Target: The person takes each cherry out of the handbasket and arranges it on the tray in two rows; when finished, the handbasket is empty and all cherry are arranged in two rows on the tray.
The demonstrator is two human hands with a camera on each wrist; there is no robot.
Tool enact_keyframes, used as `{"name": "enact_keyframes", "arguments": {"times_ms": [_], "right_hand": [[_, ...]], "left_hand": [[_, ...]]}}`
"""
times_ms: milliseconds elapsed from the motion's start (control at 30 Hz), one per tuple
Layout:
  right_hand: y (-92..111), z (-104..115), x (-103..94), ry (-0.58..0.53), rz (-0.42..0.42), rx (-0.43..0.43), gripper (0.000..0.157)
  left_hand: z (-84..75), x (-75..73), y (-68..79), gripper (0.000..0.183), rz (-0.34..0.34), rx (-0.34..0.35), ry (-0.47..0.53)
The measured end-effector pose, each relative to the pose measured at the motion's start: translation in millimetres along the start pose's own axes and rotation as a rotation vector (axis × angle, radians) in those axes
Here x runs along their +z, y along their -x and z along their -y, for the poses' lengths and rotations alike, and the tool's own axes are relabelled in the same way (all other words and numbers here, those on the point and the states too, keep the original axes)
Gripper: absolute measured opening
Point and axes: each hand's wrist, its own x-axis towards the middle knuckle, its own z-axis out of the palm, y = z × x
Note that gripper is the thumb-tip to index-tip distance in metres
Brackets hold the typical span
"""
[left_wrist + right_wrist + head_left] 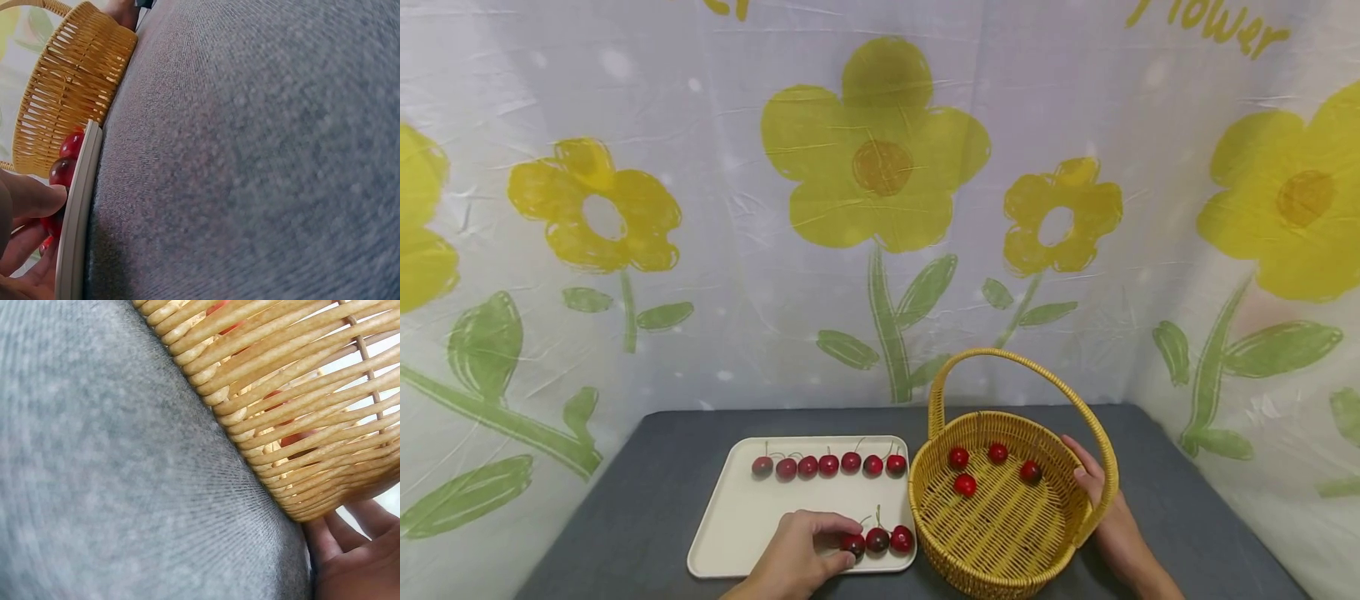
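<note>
My left hand (805,546) pinches a dark red cherry (852,546) between thumb and fingers at the front of the white tray (737,525). To its right lie a second cherry (877,540) and a third (901,539), side by side. Several more cherries (828,465) with stems form a row along the tray's back. My right hand (1108,517) rests against the outer right side of the yellow wicker basket (1000,533); in the right wrist view its fingers (325,540) look fairly straight against the wall. Several cherries (965,484) lie inside the basket.
The basket's tall arched handle (1022,360) stands upright over its bowl. Tray and basket stand close together on a dark grey table (647,500). Behind the table hangs a pale curtain (715,333) printed with yellow flowers.
</note>
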Motion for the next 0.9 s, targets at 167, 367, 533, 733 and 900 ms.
{"name": "enact_keyframes", "arguments": {"times_ms": [167,367,533,733,900], "right_hand": [[0.3,-0.3,-0.3,0.005,0.002,-0.007,0.061],[0.4,-1.9,-1.2,0.001,0.004,-0.017,0.061],[0.1,-2.4,-1.7,0.002,0.004,-0.013,0.061],[-0.2,-1.3,-1.0,-0.004,0.006,0.003,0.062],[-0.4,-0.8,-0.6,-0.004,0.005,-0.001,0.062]], "left_hand": [[-0.5,-0.9,-0.5,0.027,0.009,-0.023,-0.003],[-1.3,-0.2,-0.3,0.028,0.008,-0.027,-0.002],[-2.3,0.1,1.0,0.03,0.003,-0.019,-0.01],[-3.4,-2.0,1.5,0.032,-0.001,-0.037,-0.032],[-3.9,-4.9,2.6,0.033,-0.019,-0.037,-0.006]]}}
